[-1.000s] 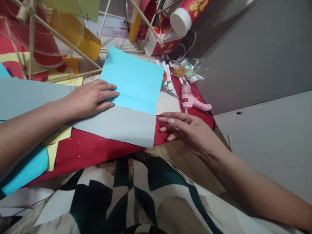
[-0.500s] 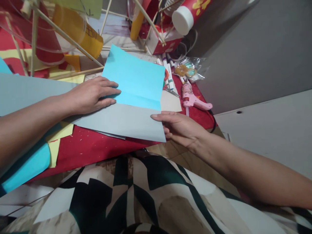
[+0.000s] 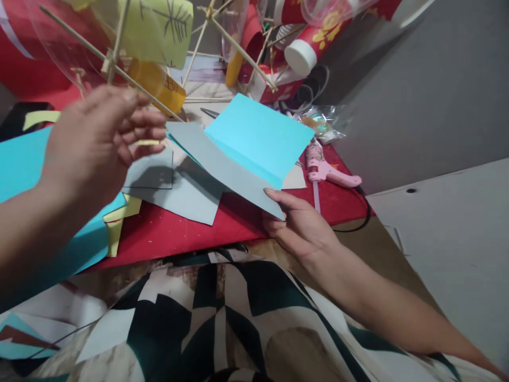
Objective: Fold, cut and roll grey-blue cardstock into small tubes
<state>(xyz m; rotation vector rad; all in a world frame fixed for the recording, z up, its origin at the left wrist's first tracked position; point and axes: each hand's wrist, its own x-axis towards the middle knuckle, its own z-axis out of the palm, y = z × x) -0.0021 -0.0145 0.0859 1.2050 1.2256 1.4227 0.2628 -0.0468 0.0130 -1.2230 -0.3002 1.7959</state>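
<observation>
My right hand (image 3: 296, 220) pinches the lower right corner of a folded sheet of blue and grey paper (image 3: 254, 143), thumb on top and fingers underneath. That sheet is lifted and tilted, with its grey strip toward me and its bright blue part beyond the crease. My left hand (image 3: 105, 127) is raised at the left, apart from the sheet, fingers loosely curved and apart with nothing seen in them. Below lie loose grey pieces of paper (image 3: 186, 193) on the red table cover (image 3: 238, 225). Under my left forearm is a large blue sheet (image 3: 24, 164).
A pink hot glue gun (image 3: 328, 172) lies at the right with its cord. Behind stand a wooden stick frame (image 3: 209, 13), an orange cup (image 3: 175, 95) and a red tube with a white cap (image 3: 304, 55). A clear plastic bag (image 3: 326, 122) lies near the wall.
My left hand has lifted off the paper and moved left. My right hand has raised and turned the folded sheet, uncovering grey pieces of paper beneath.
</observation>
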